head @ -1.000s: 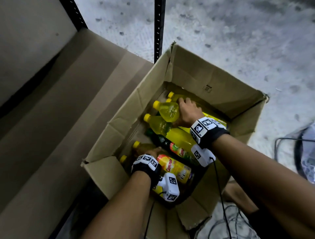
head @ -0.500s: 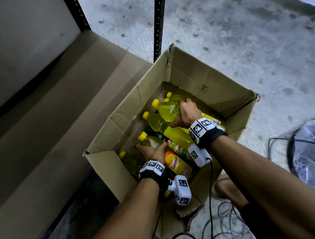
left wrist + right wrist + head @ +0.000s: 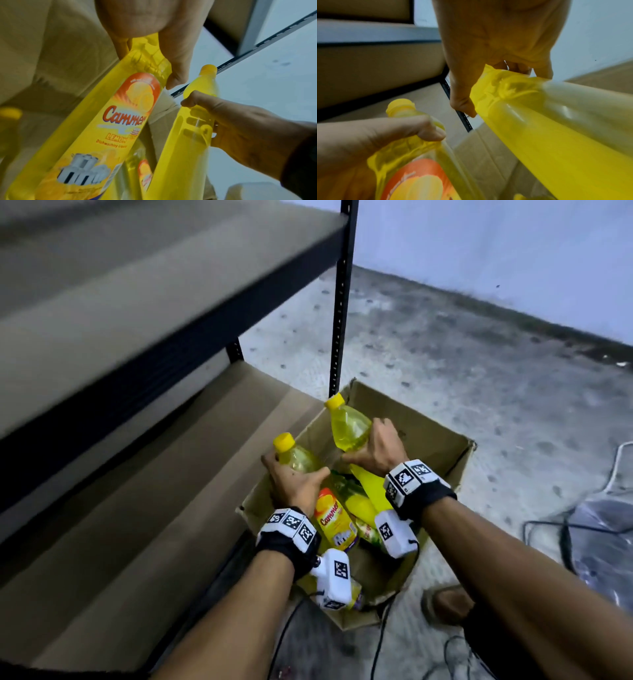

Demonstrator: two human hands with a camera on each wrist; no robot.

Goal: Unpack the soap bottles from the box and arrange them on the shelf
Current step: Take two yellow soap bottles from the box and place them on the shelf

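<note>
An open cardboard box sits on the floor beside the shelf. My left hand grips the shoulder of a yellow soap bottle with an orange label, its yellow cap raised above the box's left wall. My right hand grips a second yellow soap bottle near its shoulder, cap pointing up and back. Both bottles are tilted and lifted partly out of the box. The left wrist view shows the labelled bottle; the right wrist view shows the other bottle. More bottles lie in the box.
The shelf unit has a black upright post just behind the box and an upper board overhanging the lower one. Cables and a plastic-covered object lie on the concrete floor at right.
Both hands have risen, each lifting a yellow bottle up out of the box. My head has tilted up, bringing the shelf boards and wall into view.
</note>
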